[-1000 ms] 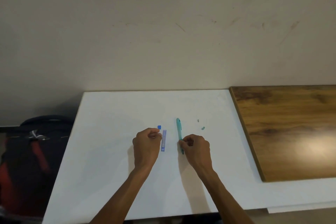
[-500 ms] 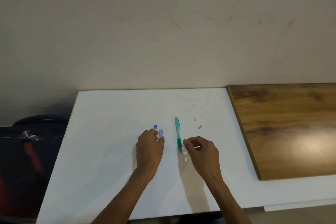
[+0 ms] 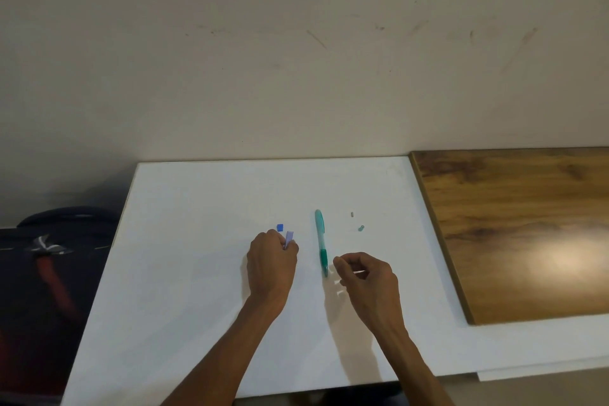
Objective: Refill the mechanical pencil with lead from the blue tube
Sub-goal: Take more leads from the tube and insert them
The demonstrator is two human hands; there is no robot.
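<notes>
both bare forearms reaching in from the bottom edge, left hand curled knuckles-up with fingertips in a tight pinch grip, right hand loosely curled, thumb and forefinger nearly meeting, wrist angled inward

Most of blue tube hidden inside left hand; any lead too thin.

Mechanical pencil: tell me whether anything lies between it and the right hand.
Nothing visible does. The mechanical pencil lies on the white table, and the right hand hovers just beside its lower end, with only bare tabletop between them. The left hand holds the blue tube on the pencil's other side.
</notes>
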